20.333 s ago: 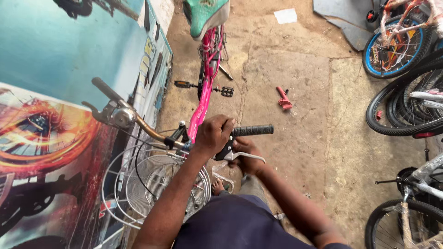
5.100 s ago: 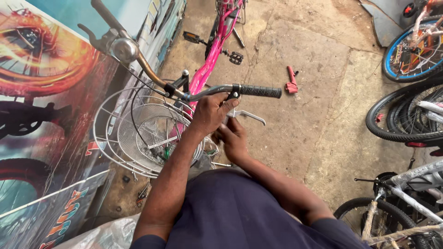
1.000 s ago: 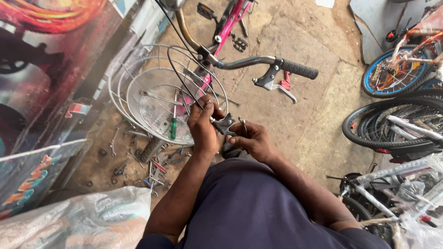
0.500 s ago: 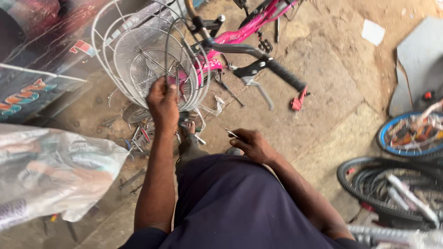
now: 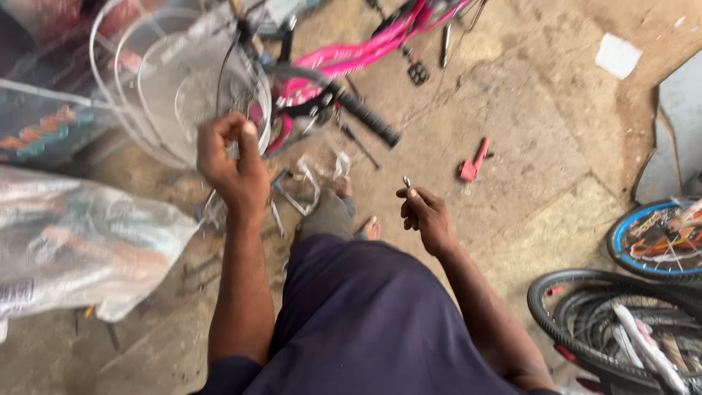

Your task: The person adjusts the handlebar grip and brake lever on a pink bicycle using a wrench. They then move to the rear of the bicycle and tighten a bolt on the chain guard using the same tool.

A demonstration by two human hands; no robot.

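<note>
Small metal piece [image 5: 406, 181], screw or cable-end type, too small to tell which: pinched between thumb and fingertips of right hand [image 5: 426, 218], tip sticking up just above the fingers. Right fingers curled shut on it, palm turned toward the body, forearm bent in from lower right.

Left hand [image 5: 232, 162] raised higher, arm nearly straight out from the shoulder, wrist up. Fingers closed into a loose fist with thumb on top, gripping something thin. Looks like the dark cable [image 5: 223, 77] running up from the fist, but blur makes it uncertain. The two hands are well apart.

Just beyond the left fingers: white wire basket [image 5: 143, 80] on the front of a pink bicycle [image 5: 365, 51]. Black handlebar grip [image 5: 369, 121] sits between the two hands, further out. Red tool [image 5: 472, 162] on the concrete floor [image 5: 526, 110], beyond and to the right of the right fingers. Clear plastic bag [image 5: 80, 249] left of the left forearm. Blue-rimmed wheel [image 5: 654, 241] and black tyres [image 5: 607, 322] far right. Bare feet below the hands.
</note>
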